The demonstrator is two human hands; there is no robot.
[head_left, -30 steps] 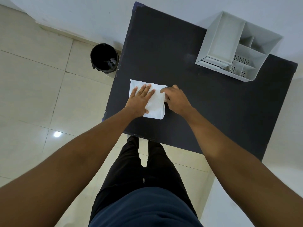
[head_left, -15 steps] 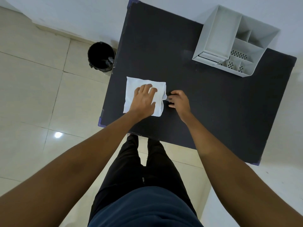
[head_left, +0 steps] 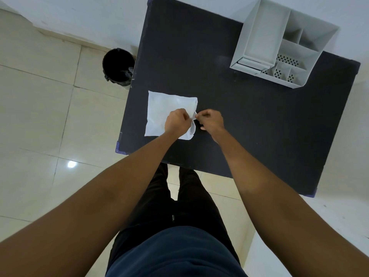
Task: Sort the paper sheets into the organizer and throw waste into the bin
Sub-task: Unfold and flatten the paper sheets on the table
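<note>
A white paper sheet [head_left: 163,105] lies on the near left part of the black table [head_left: 239,120]. Its right edge is lifted and curled. My left hand [head_left: 176,122] rests over the sheet's lower right part and pinches that raised edge. My right hand [head_left: 209,119] pinches the same edge from the right, fingertips almost touching the left hand's. A grey multi-compartment organizer [head_left: 259,45] stands at the table's far right. A black bin [head_left: 118,65] sits on the floor just left of the table, with something dark inside.
White wall runs behind the table and to its right. Beige tiled floor [head_left: 50,116] spreads to the left. My legs stand at the table's near edge. Blue tape marks the table corners.
My left hand went from flat on the sheet to pinching its right edge. My right hand moved in from the bare table to grip that edge, which now lifts off the table.
</note>
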